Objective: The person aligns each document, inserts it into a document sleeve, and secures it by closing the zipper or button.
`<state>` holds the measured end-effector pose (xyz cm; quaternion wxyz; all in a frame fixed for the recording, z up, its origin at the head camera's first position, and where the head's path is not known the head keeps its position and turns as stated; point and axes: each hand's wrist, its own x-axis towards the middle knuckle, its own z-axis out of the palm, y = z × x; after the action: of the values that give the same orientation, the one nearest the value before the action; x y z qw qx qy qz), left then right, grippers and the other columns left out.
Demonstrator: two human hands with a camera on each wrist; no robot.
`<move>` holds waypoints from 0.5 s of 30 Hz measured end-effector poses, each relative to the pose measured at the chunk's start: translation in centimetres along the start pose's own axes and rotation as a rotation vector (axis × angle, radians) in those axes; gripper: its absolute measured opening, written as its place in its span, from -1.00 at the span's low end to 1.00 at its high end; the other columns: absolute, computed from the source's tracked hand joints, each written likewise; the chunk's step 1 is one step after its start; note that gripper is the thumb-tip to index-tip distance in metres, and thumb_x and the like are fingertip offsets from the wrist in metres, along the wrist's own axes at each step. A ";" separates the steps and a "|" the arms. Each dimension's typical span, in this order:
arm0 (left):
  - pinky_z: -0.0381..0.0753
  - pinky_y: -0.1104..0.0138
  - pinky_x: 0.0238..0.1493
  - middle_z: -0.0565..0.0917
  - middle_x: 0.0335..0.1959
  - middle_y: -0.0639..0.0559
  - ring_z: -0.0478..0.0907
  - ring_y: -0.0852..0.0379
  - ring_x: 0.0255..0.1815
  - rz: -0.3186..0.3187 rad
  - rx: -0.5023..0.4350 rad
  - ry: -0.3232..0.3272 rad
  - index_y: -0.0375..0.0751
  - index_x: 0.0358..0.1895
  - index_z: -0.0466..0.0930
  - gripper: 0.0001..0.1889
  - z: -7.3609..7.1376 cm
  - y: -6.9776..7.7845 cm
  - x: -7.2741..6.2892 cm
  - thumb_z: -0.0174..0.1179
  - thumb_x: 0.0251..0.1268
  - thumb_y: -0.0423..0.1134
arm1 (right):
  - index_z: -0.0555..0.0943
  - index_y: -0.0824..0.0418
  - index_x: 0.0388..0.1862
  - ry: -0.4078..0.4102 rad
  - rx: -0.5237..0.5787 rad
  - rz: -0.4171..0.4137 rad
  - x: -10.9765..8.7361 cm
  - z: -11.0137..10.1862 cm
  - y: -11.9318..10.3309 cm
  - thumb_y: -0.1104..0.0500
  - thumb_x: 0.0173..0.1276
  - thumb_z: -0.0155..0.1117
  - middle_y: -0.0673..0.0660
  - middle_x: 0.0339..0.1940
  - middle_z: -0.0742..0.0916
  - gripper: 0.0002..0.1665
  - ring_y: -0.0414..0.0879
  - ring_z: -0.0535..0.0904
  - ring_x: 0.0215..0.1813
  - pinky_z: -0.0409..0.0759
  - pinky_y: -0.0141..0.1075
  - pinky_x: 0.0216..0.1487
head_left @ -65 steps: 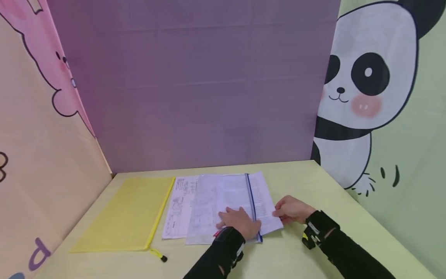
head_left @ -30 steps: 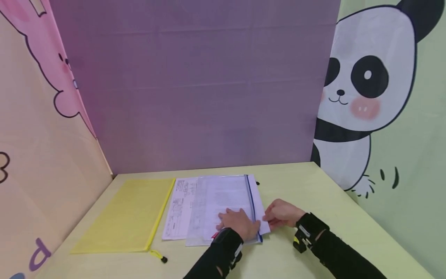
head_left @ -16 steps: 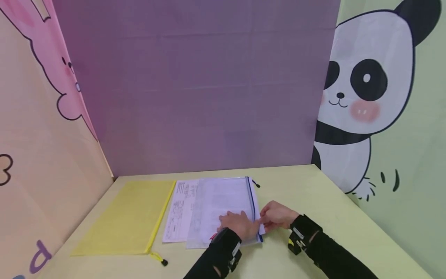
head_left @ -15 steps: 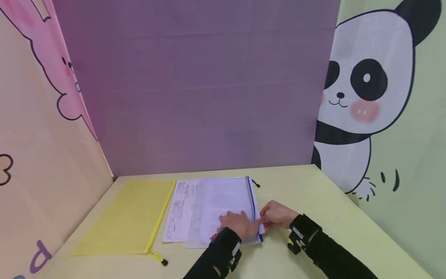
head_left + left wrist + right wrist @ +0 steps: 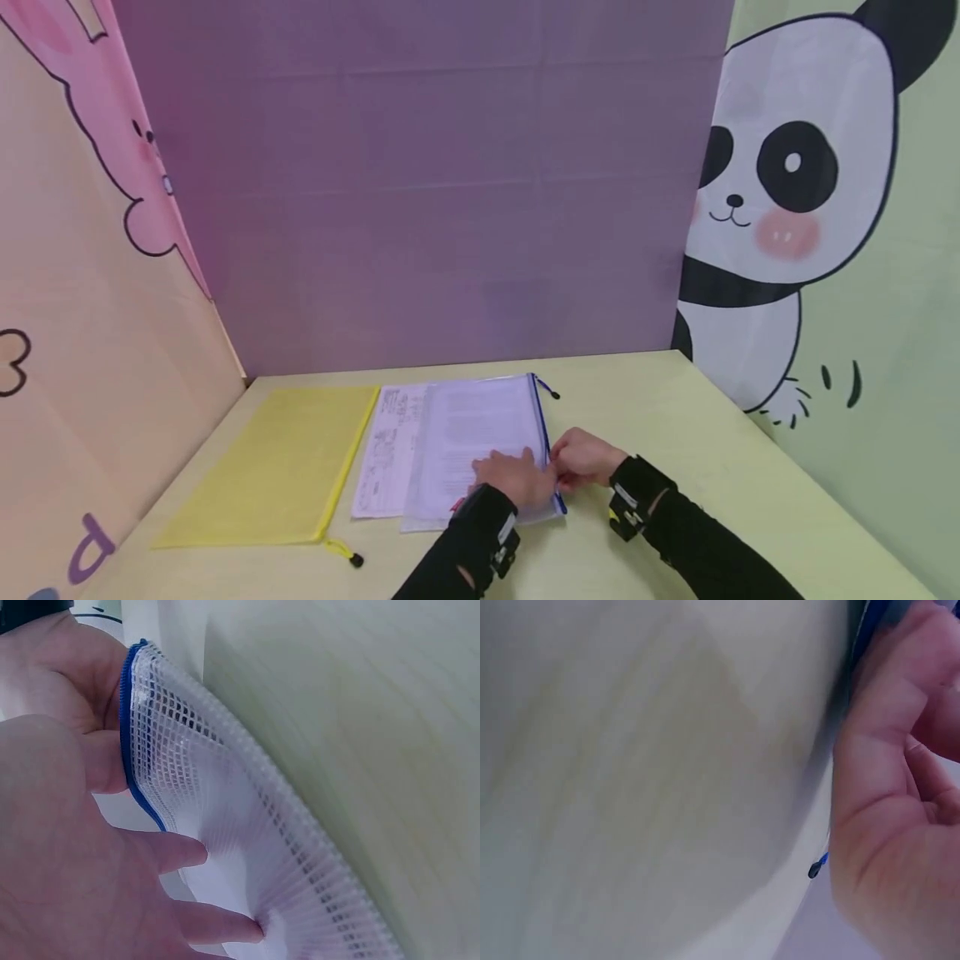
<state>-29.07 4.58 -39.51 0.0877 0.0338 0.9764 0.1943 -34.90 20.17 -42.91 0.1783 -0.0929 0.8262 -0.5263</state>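
A clear mesh zip pouch [image 5: 480, 408] with a blue zip edge [image 5: 540, 417] lies on the table, white printed paper showing through it. My left hand [image 5: 517, 478] rests on its lower right part, fingers spread; in the left wrist view the fingertips [image 5: 251, 928] press on the mesh. My right hand [image 5: 588, 458] is at the blue edge beside the left thumb, fingers curled. In the right wrist view the thumb and fingers of the right hand [image 5: 900, 780] pinch at the blue edge, and the fingertips are partly hidden.
A yellow zip pouch [image 5: 277, 458] lies flat at the left, its yellow pull cord [image 5: 341, 548] towards me. A printed sheet [image 5: 386, 450] sticks out from under the clear pouch. A blue zip pull [image 5: 553, 393] is at the pouch's far right corner. A purple panel [image 5: 450, 183] stands behind the table.
The white paper that stuck out past the blue edge has slid left into the clear pouch. My right hand has moved left with it to the zip edge; the left hand has stayed in place.
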 end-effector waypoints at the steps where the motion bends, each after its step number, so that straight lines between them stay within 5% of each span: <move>1: 0.44 -0.40 0.09 0.39 0.39 -0.45 0.26 -0.55 0.34 -0.001 -0.008 -0.002 -0.02 0.48 0.42 -0.25 0.0 0.0 0.0 -0.10 0.44 0.38 | 0.60 0.36 -0.54 -0.002 -0.006 -0.001 0.0 0.0 0.0 0.54 0.14 0.07 0.06 -0.69 0.61 -0.79 -0.21 0.50 -0.66 0.48 -0.48 -0.62; 11: 0.43 -0.42 0.10 0.34 0.43 -0.46 0.22 -0.61 0.37 -0.001 0.006 -0.009 0.00 0.51 0.37 -0.23 0.2 0.0 0.0 -0.16 0.45 0.40 | 0.62 0.37 -0.48 -0.046 -0.088 0.064 -0.1 0.1 -1.5 0.57 0.15 0.05 0.05 -0.68 0.57 -0.76 -0.24 0.40 -0.68 0.38 -0.50 -0.65; 15: 0.30 -0.36 0.29 0.38 0.42 -0.45 0.26 -0.46 0.45 0.050 0.082 -0.032 -0.05 0.53 0.34 -0.23 0.1 -0.1 0.3 -0.23 0.49 0.37 | 0.62 0.38 -0.44 -0.061 -0.112 0.087 0.3 0.0 -1.8 0.57 0.16 -0.01 0.06 -0.69 0.55 -0.73 -0.25 0.37 -0.71 0.34 -0.51 -0.68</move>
<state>-29.39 4.55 -39.70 0.0970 0.0646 0.9809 0.1555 -35.28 19.33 -41.36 0.2205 -0.0827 0.8517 -0.4681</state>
